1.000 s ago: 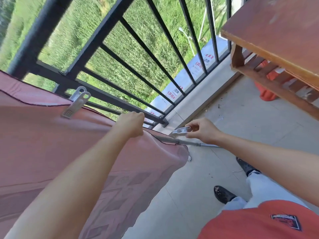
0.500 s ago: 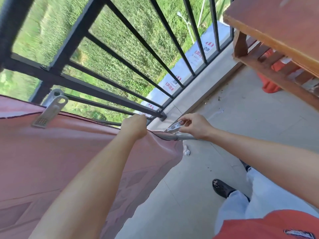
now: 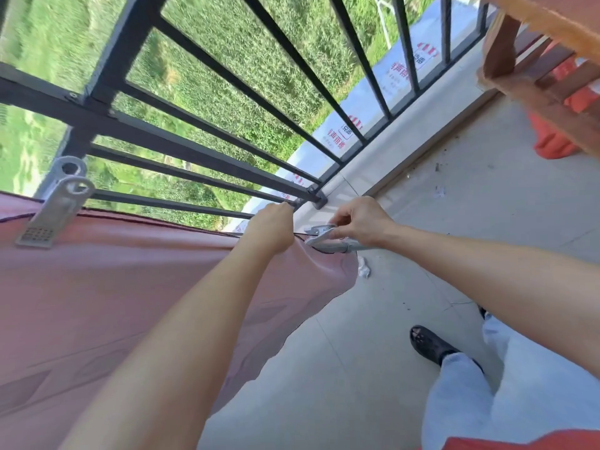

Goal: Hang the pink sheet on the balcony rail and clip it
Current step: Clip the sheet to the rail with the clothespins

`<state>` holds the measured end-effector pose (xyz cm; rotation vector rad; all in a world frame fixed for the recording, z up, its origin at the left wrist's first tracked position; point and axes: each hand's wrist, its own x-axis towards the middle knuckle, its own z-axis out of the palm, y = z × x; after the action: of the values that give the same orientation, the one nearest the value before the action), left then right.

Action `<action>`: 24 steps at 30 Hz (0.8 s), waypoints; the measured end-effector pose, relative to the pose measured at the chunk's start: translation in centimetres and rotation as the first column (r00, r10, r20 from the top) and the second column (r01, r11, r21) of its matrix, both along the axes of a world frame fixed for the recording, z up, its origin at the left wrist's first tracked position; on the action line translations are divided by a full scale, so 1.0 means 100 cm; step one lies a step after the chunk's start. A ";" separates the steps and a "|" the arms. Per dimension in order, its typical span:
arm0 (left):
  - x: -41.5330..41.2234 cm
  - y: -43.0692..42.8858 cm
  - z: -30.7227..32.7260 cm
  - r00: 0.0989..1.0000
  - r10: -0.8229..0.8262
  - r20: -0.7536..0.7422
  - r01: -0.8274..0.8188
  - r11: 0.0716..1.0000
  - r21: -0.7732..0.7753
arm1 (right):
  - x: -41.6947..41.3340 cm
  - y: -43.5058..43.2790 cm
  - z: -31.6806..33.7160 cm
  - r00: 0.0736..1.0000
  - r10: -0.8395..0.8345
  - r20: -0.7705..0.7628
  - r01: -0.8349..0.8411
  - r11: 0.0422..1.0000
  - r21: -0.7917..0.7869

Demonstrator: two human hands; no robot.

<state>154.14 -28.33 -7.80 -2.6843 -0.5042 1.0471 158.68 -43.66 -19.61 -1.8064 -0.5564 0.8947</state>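
now, a second clip at the sheet's corner
pink sheet [image 3: 97, 303] fills the view from 9 to 7 o'clock, its dark-stitched top edge running in front of the black balcony rail [image 3: 162, 138] toward centre. a grey clip [image 3: 55, 209] is clamped on that edge at 9 o'clock. the left hand [image 3: 271, 230], at centre, has its fingers curled tight on the sheet's top edge near the corner. just toward 3 o'clock of it, the right hand [image 3: 362, 222] pinches a second clip [image 3: 319, 233] between thumb and fingers, right at the corner hem and above a grey rod [image 3: 352, 245]; whether it has bitten the cloth, i cannot tell. a wooden table [image 3: 535, 76] stands at 2 o'clock and a black shoe [image 3: 428, 344] at 5.
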 end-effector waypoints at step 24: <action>0.007 0.010 0.033 0.991 -0.104 0.078 0.110 0.991 -0.072 | 0.013 0.012 0.015 0.981 0.104 -0.162 -0.075 0.981 0.177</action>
<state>154.80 -27.34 -4.53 -2.7904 -0.3349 0.9593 159.98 -42.45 -18.13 -1.5441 -0.5895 1.0215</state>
